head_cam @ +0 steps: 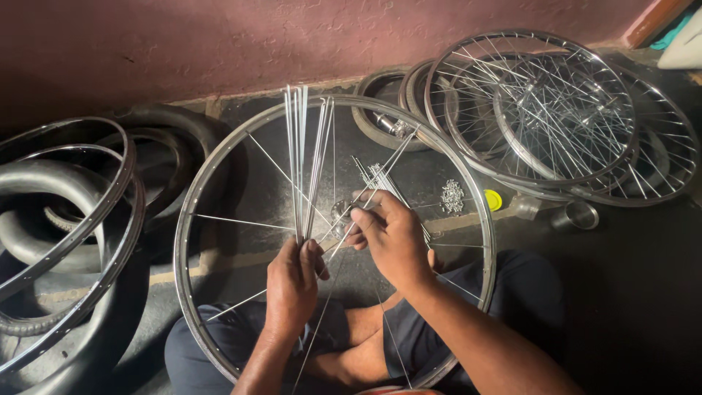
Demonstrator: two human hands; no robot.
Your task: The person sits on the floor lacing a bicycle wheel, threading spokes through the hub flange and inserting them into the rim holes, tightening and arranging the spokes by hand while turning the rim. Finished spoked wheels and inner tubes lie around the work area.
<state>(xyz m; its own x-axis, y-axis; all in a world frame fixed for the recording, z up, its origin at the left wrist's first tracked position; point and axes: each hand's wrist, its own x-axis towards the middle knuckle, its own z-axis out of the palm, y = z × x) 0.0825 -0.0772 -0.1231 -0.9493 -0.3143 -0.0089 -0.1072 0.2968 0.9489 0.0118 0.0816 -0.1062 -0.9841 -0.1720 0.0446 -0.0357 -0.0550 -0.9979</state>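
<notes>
Both forearms reached forward from the seated person's lap, over the near arc of a bare wheel rim (191, 219) that lay flat across the knees. The left hand (292, 281) was raised with its wrist bent up, fingers curled tight around the lower ends of a bundle of spokes (301, 161). That bundle stood nearly upright in the view, its long axis running away from the person toward the wall, the far ends fanning slightly apart. The right hand (391, 234) came in from the right with the forearm angled across the rim, its fingers bent and pinched at the hub (341, 212) in the middle of the rim, where a few loose spokes (380, 183) splayed up and to the right. Whether it gripped the hub itself or only a spoke could not be told. Several thin spokes already ran from the hub out to the rim. A small heap of spoke nipples (452, 196) lay on the floor just beyond the right hand.
</notes>
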